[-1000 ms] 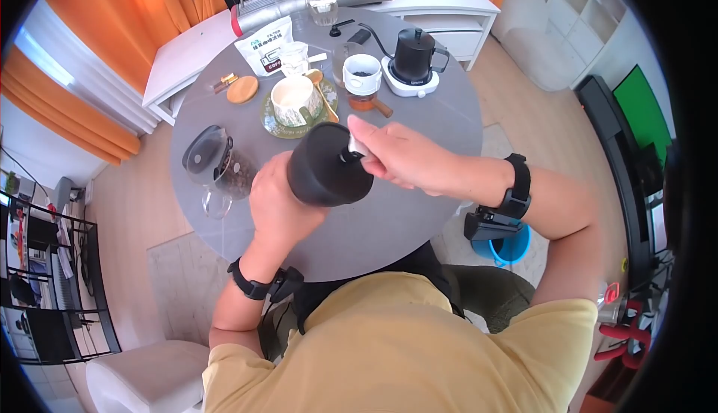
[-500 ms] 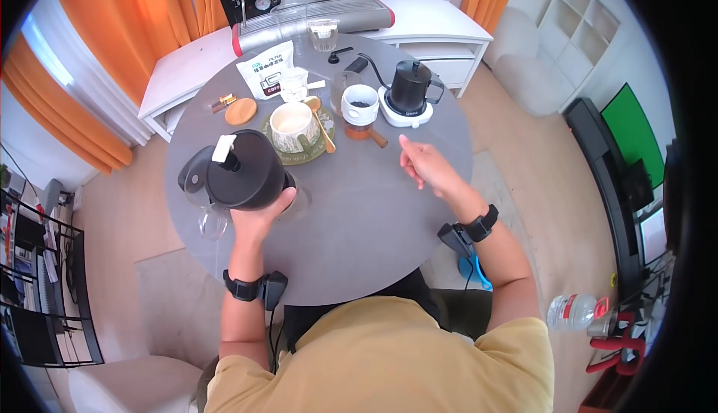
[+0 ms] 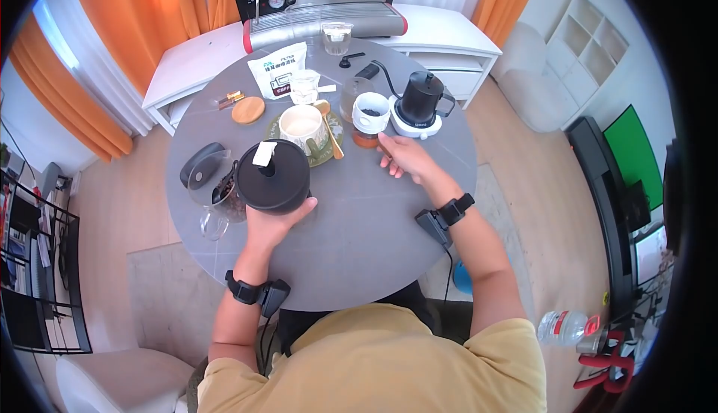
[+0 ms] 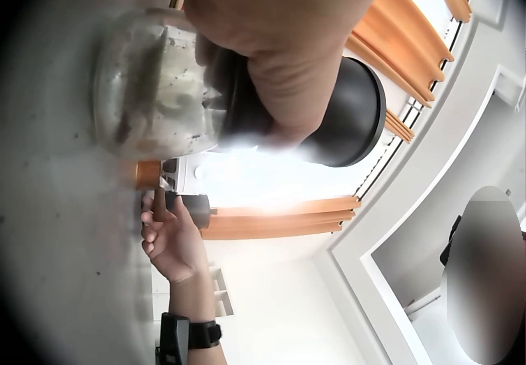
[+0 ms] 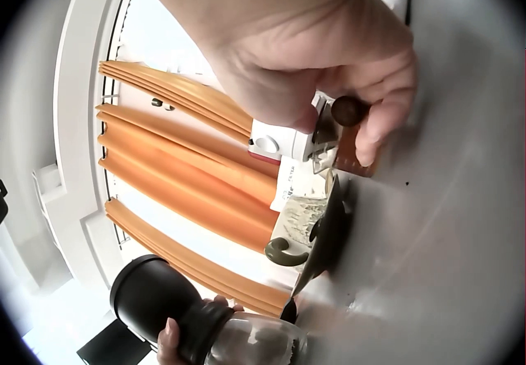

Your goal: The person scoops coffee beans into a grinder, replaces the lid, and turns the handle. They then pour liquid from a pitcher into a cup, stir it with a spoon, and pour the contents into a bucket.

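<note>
My left hand (image 3: pixel 271 226) holds a manual coffee grinder (image 3: pixel 273 177) at the table's left side. The grinder has a black body, a crank with a white knob on top and a glass jar (image 4: pixel 160 94) below, close to the tabletop. Across the table, my right hand (image 3: pixel 410 157) has its thumb and fingers around a brown wooden handle (image 5: pixel 349 110). That handle belongs to an orange-brown vessel (image 3: pixel 365 141) under a white cup (image 3: pixel 370 114) with dark contents. Left of the grinder stands a glass pitcher (image 3: pixel 213 222) with coffee beans, its dark lid up.
A cream cup (image 3: pixel 301 125) sits on a green saucer (image 3: pixel 326 160) with a wooden spoon. A black gooseneck kettle (image 3: pixel 420 100) stands on a white base at right. Behind are a coffee bag (image 3: pixel 278 71), a glass (image 3: pixel 337 39) and an espresso machine (image 3: pixel 321 28).
My right hand has let go of the grinder's crank and moved out to the wooden handle. The left hand has brought the grinder left and down, in front of the bean pitcher.
</note>
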{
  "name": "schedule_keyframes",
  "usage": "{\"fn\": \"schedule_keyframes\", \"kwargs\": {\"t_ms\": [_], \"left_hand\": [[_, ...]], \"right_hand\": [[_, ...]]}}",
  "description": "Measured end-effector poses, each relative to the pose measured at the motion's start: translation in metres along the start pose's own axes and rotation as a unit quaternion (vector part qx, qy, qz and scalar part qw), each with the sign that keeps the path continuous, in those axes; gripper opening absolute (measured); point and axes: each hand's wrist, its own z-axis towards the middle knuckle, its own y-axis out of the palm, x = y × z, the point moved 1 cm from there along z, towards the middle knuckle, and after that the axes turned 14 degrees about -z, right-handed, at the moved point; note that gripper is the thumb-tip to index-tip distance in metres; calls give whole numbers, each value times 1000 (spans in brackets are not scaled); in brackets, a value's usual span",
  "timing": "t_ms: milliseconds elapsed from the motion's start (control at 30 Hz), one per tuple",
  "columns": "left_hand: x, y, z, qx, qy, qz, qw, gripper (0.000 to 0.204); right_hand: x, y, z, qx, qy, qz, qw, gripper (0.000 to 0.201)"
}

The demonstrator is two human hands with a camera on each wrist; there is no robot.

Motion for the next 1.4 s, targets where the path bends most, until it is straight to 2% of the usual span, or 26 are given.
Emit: {"fn": "schedule_keyframes", "kwargs": {"t_ms": [233,300,333,400,433,467,533,567,633,667,733,767,800,833,867,933,1033,1167,1233,1400], "left_hand": [[-3,2,-1,-1,25,4,1000,48],[-10,-6,-6,-46,-35,13,998,55],[-4,-8,-12,-30,-34,20,999,55],[14,-11,-27,0,10,125,992,61],[21,-17,-36,-10,24,195,980,63],[28,-25,-46,1,24,202,979,63],[43,-46,-66,68,79,346,932,54],[46,-58,-68,73,77,350,931,54],[48,-86,-69,174,40,390,903,47],[44,-100,-69,176,39,392,902,47],[28,-125,-65,162,-65,323,930,32],[24,-136,-61,162,-65,324,930,32],[19,-146,-57,117,-183,209,953,32],[17,-150,-52,68,-296,89,949,35],[16,-152,-48,67,-296,90,949,35],[15,-153,-42,30,-363,20,931,42],[15,-154,-36,22,-399,3,917,39],[17,-148,-34,47,-383,39,922,37],[13,-153,-33,57,-406,-9,912,35],[4,-159,-35,54,-403,-119,906,35]], "right_hand": [[6,12,11,-2,-45,8,999,35],[9,14,13,-4,-54,13,998,34],[12,15,14,5,-54,22,998,33],[9,15,11,-2,-58,26,998,33],[7,15,10,7,-52,37,998,32],[6,17,10,-3,-59,35,998,32],[6,19,10,35,-36,44,998,31],[4,21,8,38,-33,53,997,31],[7,23,9,42,-36,49,997,31],[7,24,9,51,-36,46,997,31],[8,26,5,52,-36,48,997,32],[8,27,2,53,-34,48,997,32],[9,28,-2,54,-34,50,997,32],[9,29,-6,53,-37,51,997,32],[9,30,-11,52,-39,52,997,33],[9,31,-23,51,-35,53,997,32],[14,37,-40,54,-40,57,996,31],[23,43,-61,50,-44,57,996,29],[26,46,-69,46,-45,58,996,29],[28,56,-86,28,-49,57,997,29]]}}
